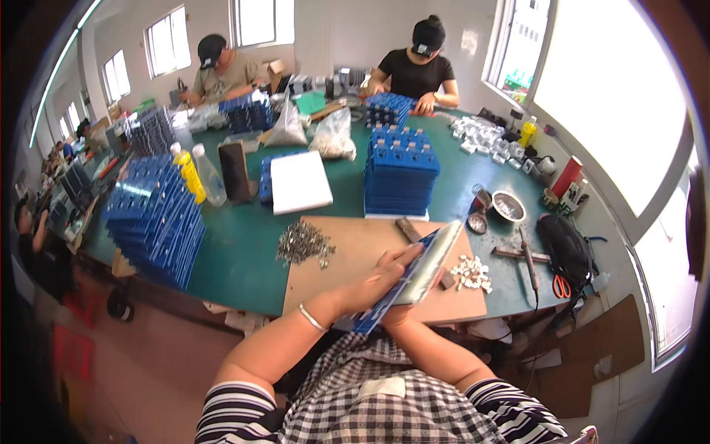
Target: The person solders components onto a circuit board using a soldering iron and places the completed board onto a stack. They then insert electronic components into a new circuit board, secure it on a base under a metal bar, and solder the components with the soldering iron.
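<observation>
Tilted up above the mat, a blue board (367, 321) and a pale, flat foam-like pad (433, 268) are held face to face. My left hand (377, 285) presses the blue board with its fingers extended along it. At the lower edge, my right hand (397, 316) supports the pad from underneath, its fingers mostly hidden. Beneath them lies a brown mat (347, 231). It bears a heap of small metal parts (303, 243) on the left and a pile of small white pieces (471, 274) on the right. A dark block (407, 230) sits behind the board.
A tall stack of blue boards (401, 174) stands beyond the mat, another leaning stack (155, 222) at left. A white pad (301, 183) lies between. On the right are a soldering iron (528, 259), a metal bowl (508, 206), orange-handled scissors (561, 286) and a black bag (566, 244). Two people work across the table.
</observation>
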The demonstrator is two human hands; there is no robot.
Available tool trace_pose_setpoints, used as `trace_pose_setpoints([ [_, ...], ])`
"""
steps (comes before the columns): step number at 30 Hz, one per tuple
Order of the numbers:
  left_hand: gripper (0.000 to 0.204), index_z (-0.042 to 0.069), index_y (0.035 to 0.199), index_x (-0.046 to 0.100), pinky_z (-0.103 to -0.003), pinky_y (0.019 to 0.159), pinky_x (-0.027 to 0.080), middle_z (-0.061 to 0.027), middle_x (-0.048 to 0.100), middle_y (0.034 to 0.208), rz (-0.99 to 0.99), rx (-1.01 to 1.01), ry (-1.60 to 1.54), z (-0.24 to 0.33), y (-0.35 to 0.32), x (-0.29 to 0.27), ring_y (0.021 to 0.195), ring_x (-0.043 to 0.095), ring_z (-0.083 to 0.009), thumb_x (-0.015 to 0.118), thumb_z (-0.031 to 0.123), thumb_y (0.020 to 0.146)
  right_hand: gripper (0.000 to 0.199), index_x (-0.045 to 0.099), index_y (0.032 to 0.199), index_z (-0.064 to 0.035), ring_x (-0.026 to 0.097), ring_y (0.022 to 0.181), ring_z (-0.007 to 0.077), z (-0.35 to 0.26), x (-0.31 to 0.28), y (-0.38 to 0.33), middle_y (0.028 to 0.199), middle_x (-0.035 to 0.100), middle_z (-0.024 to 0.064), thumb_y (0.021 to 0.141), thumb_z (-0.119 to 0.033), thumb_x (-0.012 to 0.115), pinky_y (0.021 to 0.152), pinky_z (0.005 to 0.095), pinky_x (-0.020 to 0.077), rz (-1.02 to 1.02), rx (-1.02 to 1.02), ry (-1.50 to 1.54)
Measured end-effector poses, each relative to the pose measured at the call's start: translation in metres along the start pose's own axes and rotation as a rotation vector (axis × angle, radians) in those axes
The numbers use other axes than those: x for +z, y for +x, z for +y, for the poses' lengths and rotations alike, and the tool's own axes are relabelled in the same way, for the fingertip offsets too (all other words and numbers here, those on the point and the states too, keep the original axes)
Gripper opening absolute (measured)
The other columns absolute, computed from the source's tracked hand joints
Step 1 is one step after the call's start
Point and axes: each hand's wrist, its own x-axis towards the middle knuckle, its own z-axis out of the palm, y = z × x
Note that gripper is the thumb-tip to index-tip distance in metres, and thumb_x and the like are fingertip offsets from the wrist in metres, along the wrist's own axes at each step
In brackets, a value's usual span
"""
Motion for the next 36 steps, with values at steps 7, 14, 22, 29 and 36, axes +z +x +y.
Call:
trace_pose_setpoints([
  [7,0.054,0.041,0.155,0.028,-0.071,0.112,0.010,-0.0106,0.019,0.164,-0.069,-0.184,0.777,-0.012,0.002,0.042,0.144,0.016,-0.0548,0.029,0.056,0.104,0.078,0.016,0.156,-0.0252,0.031,0.143,0.0261,-0.144,-0.081,-0.010,0.157,0.025,0.0056,0.089,-0.055,0.044,0.117,0.0464,0.0273,-0.011,0.829,0.237],
  [14,0.050,0.045,0.151,0.035,-0.083,0.104,0.011,-0.0055,0.022,0.162,-0.150,-0.144,1.123,-0.028,-0.010,0.055,0.145,0.015,-0.0534,0.038,0.054,0.102,0.084,0.012,0.153,-0.0091,0.053,0.127,0.0362,-0.252,-0.076,0.025,0.147,0.039,0.0207,0.081,-0.011,0.054,0.103,0.0491,0.0486,-0.291,1.223,0.012],
  [22,0.047,0.045,0.145,0.044,-0.084,0.104,0.013,-0.0038,0.031,0.159,-0.195,-0.007,1.359,-0.062,-0.012,0.023,0.145,0.017,-0.0520,0.038,0.057,0.100,0.066,0.031,0.144,0.0017,0.059,0.119,0.0361,-0.207,-0.081,0.024,0.134,0.052,0.0244,0.089,-0.025,0.057,0.101,0.0438,0.0496,-0.176,1.525,0.179],
  [29,0.048,0.045,0.145,0.045,-0.082,0.106,0.009,-0.0039,0.031,0.159,-0.219,-0.025,1.296,-0.061,-0.004,0.011,0.147,0.014,-0.0504,0.046,0.054,0.098,0.054,0.034,0.141,0.0029,0.066,0.106,0.0335,-0.202,-0.088,0.044,0.129,0.057,0.0245,0.096,-0.021,0.052,0.091,0.0401,0.0551,-0.322,1.580,-0.080],
  [36,0.052,0.048,0.146,0.042,-0.080,0.108,0.008,-0.0057,0.033,0.149,-0.210,-0.011,1.362,-0.062,-0.006,0.012,0.145,0.020,-0.0408,0.053,0.051,0.095,0.032,0.065,0.118,-0.0057,0.061,0.095,0.0340,-0.146,-0.118,0.135,0.101,0.064,0.0136,0.087,-0.013,0.067,0.084,0.0428,0.0501,-0.888,0.059,-1.428],
])
